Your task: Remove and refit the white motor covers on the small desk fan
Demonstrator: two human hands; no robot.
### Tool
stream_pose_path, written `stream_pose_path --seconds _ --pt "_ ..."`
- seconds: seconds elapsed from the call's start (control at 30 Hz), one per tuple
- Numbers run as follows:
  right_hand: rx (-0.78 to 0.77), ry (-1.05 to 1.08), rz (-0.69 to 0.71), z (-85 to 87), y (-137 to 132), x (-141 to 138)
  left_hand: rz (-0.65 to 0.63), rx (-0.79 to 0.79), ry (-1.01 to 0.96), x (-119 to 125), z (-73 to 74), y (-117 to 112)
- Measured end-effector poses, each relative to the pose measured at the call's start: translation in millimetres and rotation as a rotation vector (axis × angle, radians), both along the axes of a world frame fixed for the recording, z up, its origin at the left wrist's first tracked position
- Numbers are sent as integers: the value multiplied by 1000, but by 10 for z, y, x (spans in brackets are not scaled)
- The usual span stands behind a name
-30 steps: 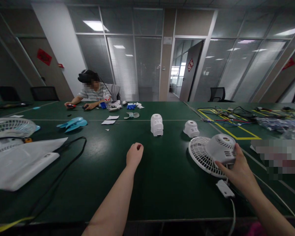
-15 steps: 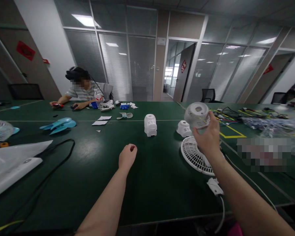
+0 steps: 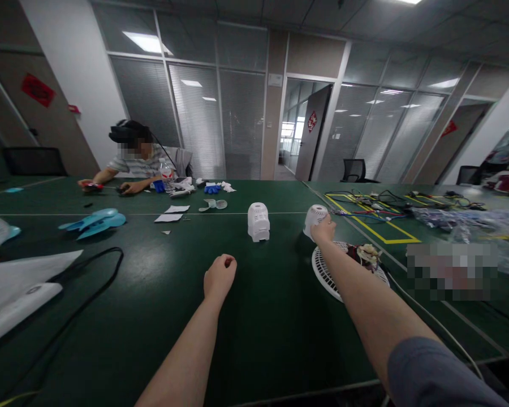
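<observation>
My right hand [image 3: 324, 229] is wrapped around the near side of a white vented plastic cover [image 3: 314, 216], which is down at table height behind a round fan grille. The small cover that stood there is no longer visible separately; I cannot tell whether it is underneath. My right forearm passes over the white fan grille [image 3: 326, 280], which lies flat with a motor-like part with wires [image 3: 367, 255] on it. My left hand [image 3: 219, 277] rests loosely curled above the table, with nothing seen in it. Ahead of it stands another white vented cover [image 3: 258, 221], upright.
Blue fan blades [image 3: 95, 221], white papers [image 3: 172, 213] and a black cable [image 3: 106, 282] lie to the left. Across the green table [image 3: 173, 305], a person in a headset [image 3: 131, 158] handles a tool. Wires [image 3: 377, 200] and plastic bags [image 3: 453, 217] lie to the right.
My right hand has moved forward and down, lowering the raised cover to where the small cover stood. More of the motor-like part on the grille is uncovered. My left hand stays put.
</observation>
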State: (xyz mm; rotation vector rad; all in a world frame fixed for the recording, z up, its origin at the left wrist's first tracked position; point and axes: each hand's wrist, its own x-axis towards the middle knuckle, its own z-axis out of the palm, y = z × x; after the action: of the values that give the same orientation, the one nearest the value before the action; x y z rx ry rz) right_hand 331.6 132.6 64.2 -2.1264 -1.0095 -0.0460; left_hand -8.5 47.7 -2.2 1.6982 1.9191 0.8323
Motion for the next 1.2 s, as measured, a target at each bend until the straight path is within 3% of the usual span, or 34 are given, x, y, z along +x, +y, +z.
stream_pose_path --seconds 0.1,0.17,0.3,0.37,0.43,0.47,0.53,0.63,0.73,1.03,1.2 --pt "2 -36 42 24 -41 -108 10 -10 17 13 27 -8" --pt "43 -107 132 69 -204 -243 8 -17 11 18 32 -23" --pt "168 -310 398 71 -975 -362 7 -17 11 13 0 -40" --pt "347 -424 492 -2 -1459 -203 4 -7 13 4 -37 -32" --pt "521 -451 370 -90 -1871 101 -10 -6 13 -6 -84 -16" --pt "533 -419 285 -126 -2025 281 -18 -4 14 -12 -109 -9" --pt "386 -297 201 -179 -2218 618 -30 2 17 -23 -153 1" --pt "123 -190 349 -224 -2279 878 -58 0 27 -48 -208 4" --pt "54 -196 445 -254 -2218 767 -81 6 6 -81 -261 21" --pt "-25 -154 635 -275 -1881 -425 -224 29 27 -66 -381 133" --pt "-63 -128 823 -229 -1741 -1087 -175 31 73 -38 -382 182"
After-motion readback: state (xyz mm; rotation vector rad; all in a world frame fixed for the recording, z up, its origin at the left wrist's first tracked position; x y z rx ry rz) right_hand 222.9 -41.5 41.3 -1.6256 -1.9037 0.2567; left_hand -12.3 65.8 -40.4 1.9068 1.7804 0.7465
